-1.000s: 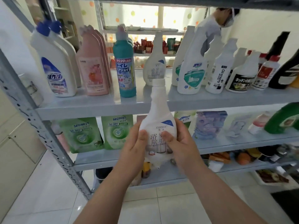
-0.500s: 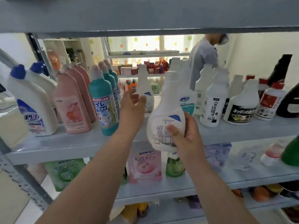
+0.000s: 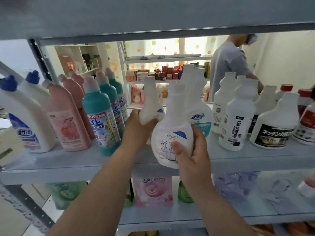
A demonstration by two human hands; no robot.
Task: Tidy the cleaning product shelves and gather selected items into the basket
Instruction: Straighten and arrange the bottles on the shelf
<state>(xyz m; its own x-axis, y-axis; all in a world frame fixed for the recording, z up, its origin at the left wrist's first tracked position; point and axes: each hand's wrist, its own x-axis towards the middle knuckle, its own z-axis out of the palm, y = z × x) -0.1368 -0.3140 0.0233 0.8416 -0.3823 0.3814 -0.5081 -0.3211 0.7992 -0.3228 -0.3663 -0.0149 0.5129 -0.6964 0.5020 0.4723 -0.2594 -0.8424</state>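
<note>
Head — white bottle (image 3: 170,133) at shelf edge (image 3: 68,174).

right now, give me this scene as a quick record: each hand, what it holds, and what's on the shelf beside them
left hand: grips the rear white bottle low on its body
right hand: holds the front white bottle, thumb on its label
front white bottle: upright, at the front edge of the shelf
left of hands: teal bottles, then pink bottles
right of hands: other white bottles
</note>
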